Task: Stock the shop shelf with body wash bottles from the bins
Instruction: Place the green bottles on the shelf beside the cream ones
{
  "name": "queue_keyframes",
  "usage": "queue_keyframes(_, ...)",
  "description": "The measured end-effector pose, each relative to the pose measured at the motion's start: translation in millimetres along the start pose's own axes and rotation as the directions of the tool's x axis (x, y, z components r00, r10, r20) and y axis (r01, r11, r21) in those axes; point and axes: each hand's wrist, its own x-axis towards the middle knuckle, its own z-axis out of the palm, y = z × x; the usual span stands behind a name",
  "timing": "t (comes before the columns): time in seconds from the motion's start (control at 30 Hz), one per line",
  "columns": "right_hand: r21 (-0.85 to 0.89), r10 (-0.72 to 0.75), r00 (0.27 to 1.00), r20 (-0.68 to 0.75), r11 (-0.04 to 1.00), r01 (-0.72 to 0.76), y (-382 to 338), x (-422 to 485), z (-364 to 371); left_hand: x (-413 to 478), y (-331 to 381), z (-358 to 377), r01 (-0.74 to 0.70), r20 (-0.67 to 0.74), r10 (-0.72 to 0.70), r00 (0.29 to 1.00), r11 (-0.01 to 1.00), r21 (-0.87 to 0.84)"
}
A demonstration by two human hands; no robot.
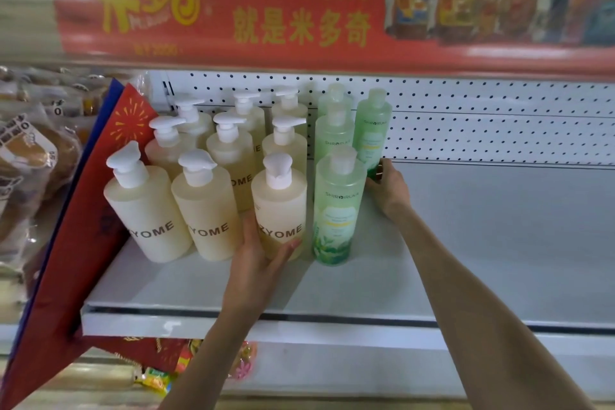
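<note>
Left hand (263, 263): wraps the front cream bottle (279, 206).
Right hand (389, 188): grips the rear green bottle (372, 133).
Nearby: red divider (83, 210), bread packets (26, 156).

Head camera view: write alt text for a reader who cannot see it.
A person's left hand grips the front cream pump bottle while the right hand holds the base of a green bottle on a white shelf. More cream and green bottles stand in rows beside them; a red banner hangs above.

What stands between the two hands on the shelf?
In the head view, the front green bottle stands between the left hand and the right hand.
</note>
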Motion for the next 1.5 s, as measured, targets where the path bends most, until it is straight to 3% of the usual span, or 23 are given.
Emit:
queue_keyframes(0.63, 0.063, -0.036, 0.997, 0.067, 0.998, 0.032, 8.2, -6.7, -3.6, 1.3, -6.6, 3.3, 0.004, 0.002, -0.004, 1.0, 1.0, 0.007)
queue_keyframes(0.87, -0.011, -0.032, 0.997, 0.075, 0.999, 0.033, 5.4, -8.5, -3.9, 1.4, -6.0, 2.7, -0.017, 0.001, 0.017, 1.0, 1.0, 0.013)
queue_keyframes(1.03, -0.19, 0.05, 0.989, 0.138, 0.981, -0.023, -9.1, -31.0, -14.3, 0.3, 2.5, 1.4, -0.017, 0.015, 0.017, 1.0, 0.999, 0.028)
queue_keyframes(1.13, -0.092, 0.107, 0.987, 0.12, 0.991, -0.096, -5.9, -61.2, -28.8, -3.9, 3.4, -0.5, -0.007, 0.008, 0.007, 1.0, 0.999, 0.043)
queue_keyframes(1.33, 0.092, 0.034, 0.992, 0.119, 0.995, -0.045, 11.4, -155.5, -68.5, -54.9, 18.7, -3.1, 0.057, -0.087, -0.063, 0.994, 0.996, -0.074)
queue_keyframes(1.5, 0.336, -0.055, 0.997, -0.047, 0.94, 0.068, 25.5, -249.7, -85.1, -126.4, 37.2, 25.4, 0.018, -0.225, -0.038, 0.974, 0.996, -0.091)
